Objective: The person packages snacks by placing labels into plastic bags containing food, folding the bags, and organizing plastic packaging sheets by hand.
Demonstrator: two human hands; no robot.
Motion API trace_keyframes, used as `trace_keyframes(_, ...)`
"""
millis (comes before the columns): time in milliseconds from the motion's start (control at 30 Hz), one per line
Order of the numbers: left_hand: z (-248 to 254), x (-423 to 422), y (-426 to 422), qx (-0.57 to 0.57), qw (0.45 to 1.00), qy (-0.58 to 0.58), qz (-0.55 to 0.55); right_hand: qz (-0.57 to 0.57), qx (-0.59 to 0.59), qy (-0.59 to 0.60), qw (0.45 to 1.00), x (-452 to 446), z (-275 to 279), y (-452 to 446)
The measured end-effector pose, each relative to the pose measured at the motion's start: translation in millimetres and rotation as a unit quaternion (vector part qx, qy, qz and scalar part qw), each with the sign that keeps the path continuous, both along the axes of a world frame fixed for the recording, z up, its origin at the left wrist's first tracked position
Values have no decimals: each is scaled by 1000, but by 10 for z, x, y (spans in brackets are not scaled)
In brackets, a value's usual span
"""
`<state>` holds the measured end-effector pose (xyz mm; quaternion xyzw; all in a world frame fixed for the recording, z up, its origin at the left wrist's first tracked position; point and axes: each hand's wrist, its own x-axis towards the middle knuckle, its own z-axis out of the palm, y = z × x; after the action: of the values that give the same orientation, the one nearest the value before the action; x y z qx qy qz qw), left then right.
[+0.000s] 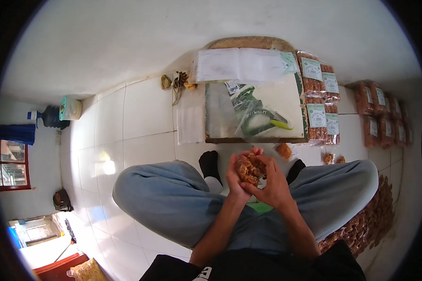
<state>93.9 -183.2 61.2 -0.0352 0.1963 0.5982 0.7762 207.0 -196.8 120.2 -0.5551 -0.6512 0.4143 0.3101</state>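
Between my raised hands, above my crossed legs, is a clump of brown, crinkled snack pieces, seemingly in small clear plastic packets. My left hand cups the clump from the left side. From the right, my right hand curls its fingers over it. Just beyond my hands stands a low table with clear plastic and green printed sheets on top. On it lies a slim yellow-green object, its kind unclear. A small orange-brown packet rests on the floor near my right hand.
Stacked clear plastic sleeves lie at the table's far edge. Labelled snack packs line its right side, with more packs farther right. A large heap of brown packets spreads beside my right leg. Bananas lie by the wall.
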Motion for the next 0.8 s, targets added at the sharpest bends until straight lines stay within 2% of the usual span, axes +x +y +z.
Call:
trace_keyframes(33,35,10,21,-1,1000,0,1,-19,48,0,999,-8,-42,-11)
trace_keyframes(133,62,29,55,-43,998,52,-12,-73,62,-5,995,-32,-103,-59)
trace_keyframes(200,78,4,71,-73,981,166,-64,-82,64,-34,994,6,-89,-32)
trace_keyframes(333,197,-29,30,-90,987,120,-60,-83,101,-127,983,26,-51,20)
trace_keyframes(400,103,32,-1,-24,963,252,-88,-72,97,-139,983,30,-56,8)
trace_keyframes(467,70,146,-15,-28,954,290,-68,-63,94,-150,982,50,-80,-4)
trace_keyframes(500,63,182,-22,-35,943,329,-46,-60,99,-136,984,62,-105,-27)
trace_keyframes(567,24,188,-35,-50,940,330,-65,-63,104,-123,985,88,-135,-56)
trace_keyframes(633,42,192,-35,-65,937,332,-89,-78,73,-51,993,116,-159,-104)
trace_keyframes(733,67,246,-18,-93,944,302,-92,-122,93,-1,988,127,-343,-189)
trace_keyframes(800,72,281,-25,-103,922,363,-90,-118,86,-24,989,144,-414,-225)
